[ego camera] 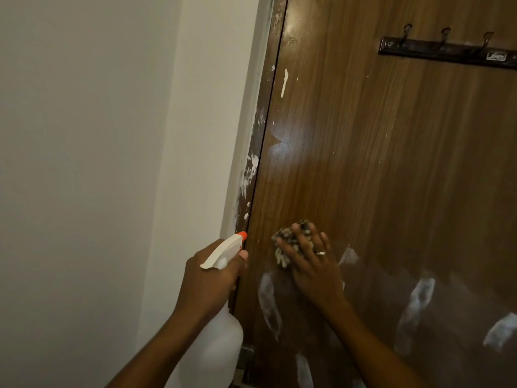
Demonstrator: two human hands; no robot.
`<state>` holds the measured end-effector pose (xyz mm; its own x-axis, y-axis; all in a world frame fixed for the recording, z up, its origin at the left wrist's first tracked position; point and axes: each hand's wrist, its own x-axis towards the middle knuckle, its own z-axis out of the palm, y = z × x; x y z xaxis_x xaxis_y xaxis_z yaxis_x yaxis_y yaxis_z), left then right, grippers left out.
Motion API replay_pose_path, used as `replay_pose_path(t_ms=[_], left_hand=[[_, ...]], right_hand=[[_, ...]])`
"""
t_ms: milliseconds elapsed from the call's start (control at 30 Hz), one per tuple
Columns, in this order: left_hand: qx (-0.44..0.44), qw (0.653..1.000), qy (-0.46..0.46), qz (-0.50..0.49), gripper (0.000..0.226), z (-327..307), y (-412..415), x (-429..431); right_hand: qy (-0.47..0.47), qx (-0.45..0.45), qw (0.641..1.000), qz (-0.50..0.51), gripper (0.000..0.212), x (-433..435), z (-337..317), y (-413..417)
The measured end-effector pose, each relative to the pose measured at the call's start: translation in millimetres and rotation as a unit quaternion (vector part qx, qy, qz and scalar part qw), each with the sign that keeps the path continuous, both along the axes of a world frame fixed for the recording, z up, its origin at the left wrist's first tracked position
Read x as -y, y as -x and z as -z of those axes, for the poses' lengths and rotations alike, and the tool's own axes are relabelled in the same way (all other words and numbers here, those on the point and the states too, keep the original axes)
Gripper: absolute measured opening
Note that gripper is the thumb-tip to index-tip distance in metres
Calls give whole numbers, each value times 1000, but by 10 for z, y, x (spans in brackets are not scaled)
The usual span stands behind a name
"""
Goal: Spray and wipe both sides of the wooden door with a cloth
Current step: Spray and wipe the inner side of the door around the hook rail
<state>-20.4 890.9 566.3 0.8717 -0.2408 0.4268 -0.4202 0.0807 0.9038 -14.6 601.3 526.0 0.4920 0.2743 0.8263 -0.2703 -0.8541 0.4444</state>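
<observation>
Your right hand (307, 264) presses the cloth (291, 242) flat-fingered against the wooden door (391, 163) at lower centre; your left hand (212, 278) is wrapped around the spray bottle (223, 331), parked aside for respraying.

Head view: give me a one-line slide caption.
Right hand presses a cloth to the wooden door; left hand holds a spray bottle.
</observation>
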Motion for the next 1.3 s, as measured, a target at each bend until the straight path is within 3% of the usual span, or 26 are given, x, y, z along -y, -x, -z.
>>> replay_pose_path(t_ms=[100,167,300,367,400,500,667,800,933,1000,1100,1233,1300], left_hand=[[-16,1000,9,14,39,60,-9,37],[-3,1000,-5,-6,49,79,13,52],[11,1000,2,-20,82,91,107,42],[-23,999,33,3,116,117,109,48],[-29,999,33,6,118,127,104,44],[-23,999,5,-22,78,186,84,29],[-68,998,9,-7,43,265,86,168],[-34,999,-10,-7,54,249,171,277],[-41,999,-6,13,45,247,248,404],[-54,998,8,28,42,255,288,445],[-79,994,42,63,43,251,343,477],[-44,996,29,75,25,226,459,554],[-54,995,32,79,51,240,489,629]], right_hand=[[-120,74,990,4,61,-264,-293,-138],[-144,54,988,13,66,-520,-340,-328],[-8,-91,996,-14,76,-664,69,-528],[28,-131,991,-12,73,-547,373,-461],[27,-140,990,-2,73,-466,512,-402],[-12,-129,991,19,73,-219,753,-128],[-155,26,987,26,63,-105,308,175],[-205,34,978,26,59,-297,-40,-43],[-58,-103,993,-13,62,-180,302,43],[-27,-125,992,-12,62,13,595,228],[-94,-15,995,-2,63,321,857,535],[-233,100,966,54,89,437,394,583],[-250,102,961,59,81,326,148,459]])
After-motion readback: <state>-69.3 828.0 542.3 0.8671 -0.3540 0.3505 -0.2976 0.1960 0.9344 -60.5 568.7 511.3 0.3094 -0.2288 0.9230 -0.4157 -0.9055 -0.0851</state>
